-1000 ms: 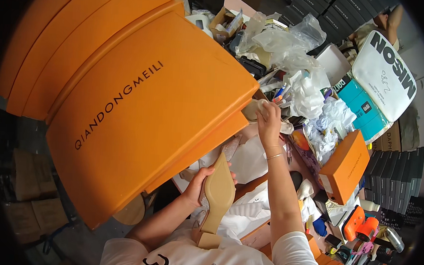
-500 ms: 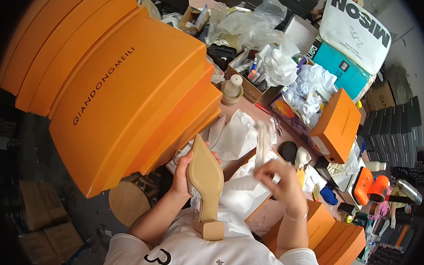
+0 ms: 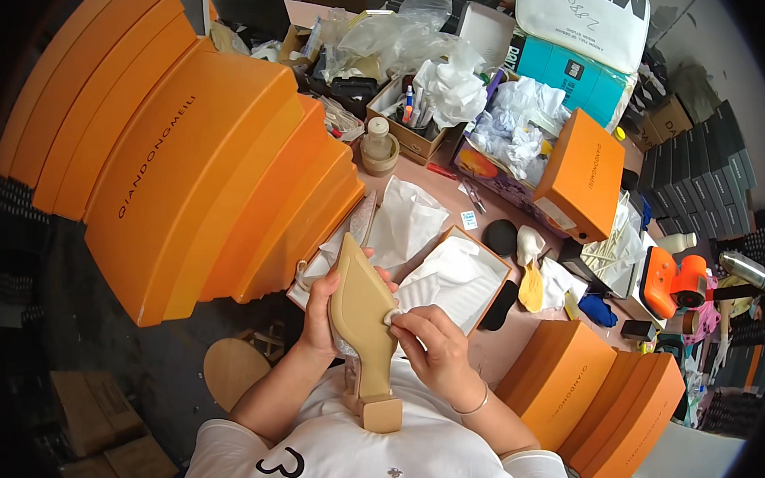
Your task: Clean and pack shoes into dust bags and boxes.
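Observation:
My left hand [image 3: 319, 314] is wrapped round a pointed heeled shoe [image 3: 360, 303], its tan sole facing up and its block heel toward my chest. Glittery upper shows along the shoe's left side. Against the right edge of the sole, my right hand [image 3: 435, 350] pinches a small whitish wad [image 3: 390, 316], whose material I cannot make out. Beyond the shoe lies an open shoe box [image 3: 495, 264] lined with white tissue paper [image 3: 450, 277]. Another glittery shoe [image 3: 363, 219] rests next to crumpled white paper [image 3: 408, 210].
Orange shoe boxes [image 3: 186, 185] are stacked high on the left, and more orange boxes [image 3: 557, 378] stand at the right. A bottle [image 3: 377, 143], a carton of crumpled paper [image 3: 498, 171], a black round pad [image 3: 499, 237] and an orange heat-gun-like tool [image 3: 687, 278] crowd the pink table.
My right hand has come left and down from above the box to the sole's edge. The blurred pale strip near it no longer shows. My left hand keeps its hold on the shoe.

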Demonstrator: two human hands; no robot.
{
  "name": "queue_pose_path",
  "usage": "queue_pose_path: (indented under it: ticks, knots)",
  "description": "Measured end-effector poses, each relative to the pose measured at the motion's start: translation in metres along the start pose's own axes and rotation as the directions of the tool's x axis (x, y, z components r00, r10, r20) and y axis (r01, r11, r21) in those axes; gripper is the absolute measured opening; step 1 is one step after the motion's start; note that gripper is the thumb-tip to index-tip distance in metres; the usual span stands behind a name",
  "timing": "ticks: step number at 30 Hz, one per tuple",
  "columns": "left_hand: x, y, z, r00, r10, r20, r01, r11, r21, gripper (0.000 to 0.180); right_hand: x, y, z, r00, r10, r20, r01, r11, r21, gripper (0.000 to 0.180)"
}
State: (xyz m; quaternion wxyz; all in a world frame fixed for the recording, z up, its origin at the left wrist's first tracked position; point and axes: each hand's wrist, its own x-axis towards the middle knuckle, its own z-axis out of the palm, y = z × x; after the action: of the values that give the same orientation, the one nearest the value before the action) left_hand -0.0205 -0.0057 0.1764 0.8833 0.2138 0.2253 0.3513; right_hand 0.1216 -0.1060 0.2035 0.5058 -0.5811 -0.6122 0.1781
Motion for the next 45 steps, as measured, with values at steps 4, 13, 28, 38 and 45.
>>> queue_pose_path:
  ticks: [4,13,28,38,45]
  knots:
    - [-0.002,-0.003,0.0,1.0,-0.012,-0.016,0.012,1.0,-0.025,0.062,-0.012,-0.003,0.0,1.0,-0.008,0.031,0.008,1.0,-0.007,0.024]
    - [-0.003,-0.005,-0.002,0.999,-0.026,-0.026,0.026,1.0,0.0,0.062,-0.003,0.002,0.001,1.0,-0.016,-0.019,0.016,1.0,0.009,0.021]
    - [0.003,-0.003,0.0,0.999,-0.036,-0.006,0.036,0.998,-0.058,0.061,0.004,0.005,-0.001,0.999,-0.04,-0.021,0.041,0.999,0.019,0.022]
    - [0.004,-0.001,0.0,0.997,-0.05,-0.062,0.047,0.998,-0.04,0.06,0.001,0.009,0.001,1.0,-0.013,-0.011,0.014,0.999,0.053,0.021]
    - [0.007,-0.003,-0.002,0.996,-0.048,-0.074,0.045,0.998,-0.047,0.06,0.01,0.014,0.004,0.999,-0.032,-0.026,0.033,0.998,0.06,0.022]
